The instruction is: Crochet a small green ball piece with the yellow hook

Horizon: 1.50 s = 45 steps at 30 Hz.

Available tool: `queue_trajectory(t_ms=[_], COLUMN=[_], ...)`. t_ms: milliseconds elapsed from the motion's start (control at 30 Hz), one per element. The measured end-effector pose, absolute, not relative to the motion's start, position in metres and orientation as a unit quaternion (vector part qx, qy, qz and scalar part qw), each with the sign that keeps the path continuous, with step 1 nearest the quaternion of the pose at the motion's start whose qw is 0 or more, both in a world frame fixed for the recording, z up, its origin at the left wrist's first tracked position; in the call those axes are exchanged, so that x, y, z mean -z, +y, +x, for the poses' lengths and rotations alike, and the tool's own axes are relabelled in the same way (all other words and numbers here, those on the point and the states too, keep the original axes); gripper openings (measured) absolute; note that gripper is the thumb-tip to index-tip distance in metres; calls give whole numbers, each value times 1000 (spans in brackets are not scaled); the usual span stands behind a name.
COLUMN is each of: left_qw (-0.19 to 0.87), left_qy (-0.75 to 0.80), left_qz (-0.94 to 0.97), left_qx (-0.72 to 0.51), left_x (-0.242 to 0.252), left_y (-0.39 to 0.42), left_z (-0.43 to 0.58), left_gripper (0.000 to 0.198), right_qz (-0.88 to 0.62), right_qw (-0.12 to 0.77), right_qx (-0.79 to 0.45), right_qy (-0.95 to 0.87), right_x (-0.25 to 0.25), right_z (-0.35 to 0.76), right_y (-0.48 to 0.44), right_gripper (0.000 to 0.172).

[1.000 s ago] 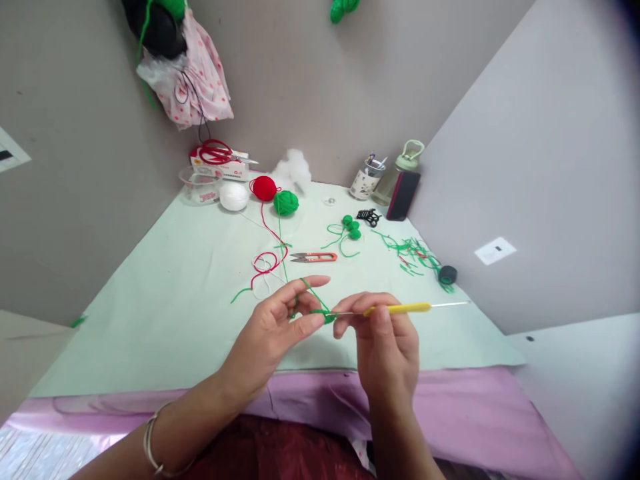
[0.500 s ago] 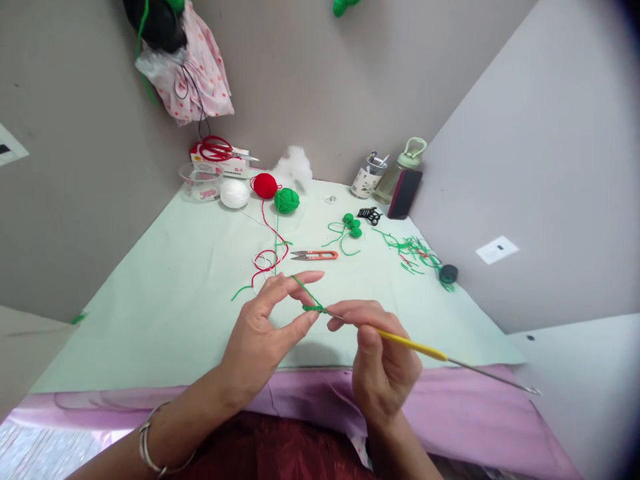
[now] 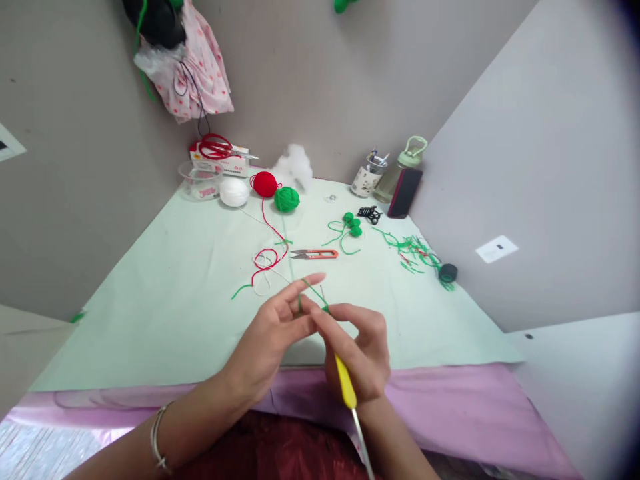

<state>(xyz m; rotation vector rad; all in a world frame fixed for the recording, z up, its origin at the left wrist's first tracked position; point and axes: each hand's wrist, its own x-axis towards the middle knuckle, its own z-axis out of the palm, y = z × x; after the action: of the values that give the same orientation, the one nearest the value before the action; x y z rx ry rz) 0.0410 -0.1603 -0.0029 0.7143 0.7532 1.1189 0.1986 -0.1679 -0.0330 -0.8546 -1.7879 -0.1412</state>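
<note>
My left hand (image 3: 273, 333) pinches a small piece of green crochet work (image 3: 325, 309), mostly hidden behind the fingertips. Green yarn (image 3: 314, 289) runs over its raised index finger to the work. In my right hand (image 3: 363, 347) is a crochet hook (image 3: 346, 381) with a yellow grip; its handle end slants down toward me and its thin tip sticks up past the work. The fingertips of both hands meet at the green piece. Farther back lies the green yarn ball (image 3: 287, 199).
Orange thread snips (image 3: 315, 254) lie just beyond my hands. Red (image 3: 264, 184) and white yarn balls (image 3: 234, 192) stand at the back left, near red-handled scissors (image 3: 216, 147) on a box. Rightward are small green crocheted balls (image 3: 355, 231), yarn scraps (image 3: 413, 248), a phone (image 3: 405, 193) and a bottle (image 3: 393, 177).
The crochet hook has swung from pointing rightward to pointing down toward me. My right hand has turned and moved left, its fingertips now against my left hand's.
</note>
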Motion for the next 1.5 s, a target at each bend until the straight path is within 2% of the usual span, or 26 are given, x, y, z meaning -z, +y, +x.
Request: queue_trajectory(t_ms=[100,200,267,367,467,600,700,800,933,1167,1333,1500], left_qw=[777,728,705,693,685,753,777,728,673,706,687,625], left_qy=[305,322,332,340,351,315,297,325,360,338,362,396], left_qz=[258,291,328,363,356,271,234,282,385,356,370,425], left_qx=[-487,-530,-535,-522,-530,-510,-504,-533,-518,-511,-509,-521], left_x=[3,1,0,1,3,6,6,6,5,3,3,5], left_y=[-155,-152,-154,-158,-160,-155,-149,-148,-154,-158,-157,-157], left_z=[38,34,33,36,40,42,38,34,34,35,33,31], left_gripper=[52,46,44,42,43,47,36,28,35,35,33,38], right_qz=[-373,-369,-361,-364,-375,-362,-383,-371,-365,-358,-355,-380], right_qw=[603,651,653,642,623,596,628,667,642,655,649,617], right_qx=[-92,-238,-281,-258,-179,-47,-160,-298,-327,-439,-428,-283], right_qy=[-699,-619,-603,-624,-663,-715,-658,-574,-589,-500,-519,-629], right_x=[23,12,9,13,19,24,19,14,16,15,13,11], right_z=[198,197,195,192,189,191,194,194,190,193,198,203], right_y=[-166,-162,-159,-159,-162,-164,-161,-156,-153,-151,-155,-165], right_gripper=[28,23,21,20,28,38,26,22,17,23,24,24])
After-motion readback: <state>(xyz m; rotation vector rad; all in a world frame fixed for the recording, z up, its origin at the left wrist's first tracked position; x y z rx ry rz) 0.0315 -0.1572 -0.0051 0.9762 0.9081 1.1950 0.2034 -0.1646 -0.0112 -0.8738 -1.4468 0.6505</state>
